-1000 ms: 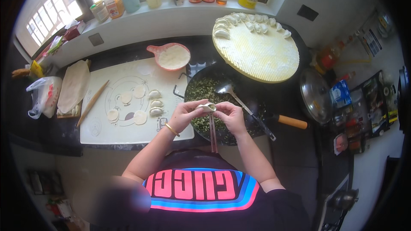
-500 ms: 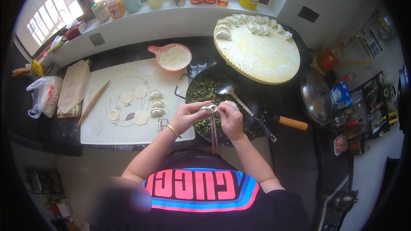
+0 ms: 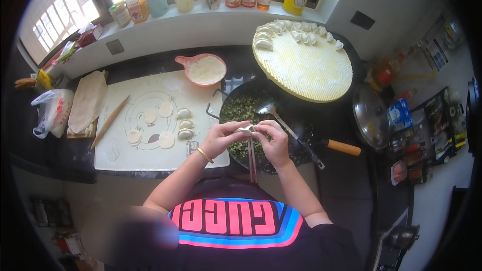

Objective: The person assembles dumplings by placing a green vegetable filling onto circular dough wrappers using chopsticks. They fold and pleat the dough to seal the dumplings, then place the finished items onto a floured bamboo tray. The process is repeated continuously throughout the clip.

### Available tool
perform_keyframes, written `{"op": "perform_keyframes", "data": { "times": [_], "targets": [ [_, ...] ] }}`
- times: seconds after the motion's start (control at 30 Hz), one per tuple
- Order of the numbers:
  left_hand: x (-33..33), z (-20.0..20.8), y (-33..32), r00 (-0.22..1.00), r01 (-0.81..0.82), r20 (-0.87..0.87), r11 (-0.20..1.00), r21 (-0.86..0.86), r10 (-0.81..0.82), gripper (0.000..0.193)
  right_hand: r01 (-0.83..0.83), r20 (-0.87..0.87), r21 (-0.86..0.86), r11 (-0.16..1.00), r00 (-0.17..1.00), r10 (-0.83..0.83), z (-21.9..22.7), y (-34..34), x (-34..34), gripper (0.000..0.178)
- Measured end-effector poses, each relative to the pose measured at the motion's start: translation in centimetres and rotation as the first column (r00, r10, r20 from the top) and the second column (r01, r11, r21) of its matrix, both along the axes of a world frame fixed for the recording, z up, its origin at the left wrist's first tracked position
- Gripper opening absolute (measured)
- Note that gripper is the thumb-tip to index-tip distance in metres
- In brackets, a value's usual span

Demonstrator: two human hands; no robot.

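Between my two hands is a partly folded dumpling [image 3: 246,130], held above the near side of a dark wok [image 3: 251,86]. My left hand [image 3: 221,136] pinches its left end, and my right hand [image 3: 273,139] pinches the edge on the right. Chopped green filling [image 3: 238,105] fills the wok, with a metal spatula [image 3: 286,128] lying across it. A pair of chopsticks [image 3: 252,163] rests on the near rim below my hands. On the white mat [image 3: 113,158] to the left lie several round wrappers [image 3: 166,139] and 3 folded dumplings [image 3: 185,124].
A round yellow ridged tray [image 3: 306,73] with several dumplings along its far edge stands behind the wok. The wok's wooden handle [image 3: 343,147] points right, near a glass lid [image 3: 370,115]. A pink bowl of flour [image 3: 205,70] and a rolling pin [image 3: 111,120] are at left.
My right fingers have shifted along the dumpling's edge and opened out from a tighter curl. The dumpling's opening looks narrower. The whole view has moved slightly.
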State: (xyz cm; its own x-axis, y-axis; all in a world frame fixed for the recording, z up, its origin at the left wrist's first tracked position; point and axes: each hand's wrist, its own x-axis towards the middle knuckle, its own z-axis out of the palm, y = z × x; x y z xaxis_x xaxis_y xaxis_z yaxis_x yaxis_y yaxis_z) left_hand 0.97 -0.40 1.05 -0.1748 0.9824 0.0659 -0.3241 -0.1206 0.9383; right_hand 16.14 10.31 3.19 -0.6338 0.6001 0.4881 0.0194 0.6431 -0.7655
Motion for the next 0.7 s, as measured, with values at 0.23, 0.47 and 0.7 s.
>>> {"op": "perform_keyframes", "data": {
  "times": [0.23,0.47,0.7],
  "targets": [
    [0.3,0.2,0.2,1.0,-0.018,0.025,0.999,0.034,0.017,0.036,0.055,-0.001,-0.028,0.998,0.998,-0.055,-0.4,-0.2,-0.5,0.006],
    [0.3,0.1,0.3,1.0,0.006,0.026,0.999,0.041,-0.007,0.036,0.049,-0.052,-0.043,0.998,0.997,-0.052,-1.2,0.0,-0.2,0.005],
    [0.3,0.2,0.4,1.0,0.004,-0.017,0.999,0.047,-0.004,0.034,-0.003,0.006,-0.009,1.0,1.0,0.003,-0.1,0.4,0.0,0.006]
  ]
}}
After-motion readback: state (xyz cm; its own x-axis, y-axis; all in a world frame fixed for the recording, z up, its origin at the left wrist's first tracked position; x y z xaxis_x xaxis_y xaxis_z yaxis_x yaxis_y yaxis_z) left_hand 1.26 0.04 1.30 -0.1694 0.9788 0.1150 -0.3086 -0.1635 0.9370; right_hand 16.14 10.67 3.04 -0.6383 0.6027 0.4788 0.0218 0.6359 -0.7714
